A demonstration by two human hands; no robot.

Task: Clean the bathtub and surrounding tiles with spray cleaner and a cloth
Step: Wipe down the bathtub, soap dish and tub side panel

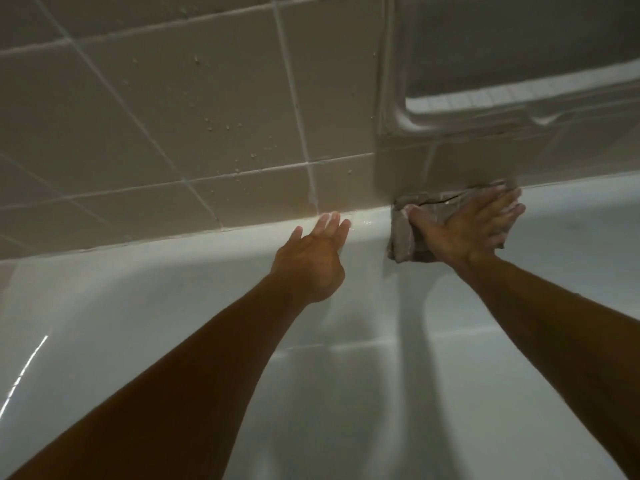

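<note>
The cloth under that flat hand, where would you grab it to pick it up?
Probably the loose lower-left corner of the cloth, coming from the left. The right hand presses flat over its middle and right side, while crumpled folds stick out free on the tub ledge, easy to pinch. The left hand is open nearby.

Dim, warm-tinted frame, soft focus throughout.
Glare streak on bathtub (31, 362) wall lower left; motion blur upper right; wide-angle bending at edges.
</note>
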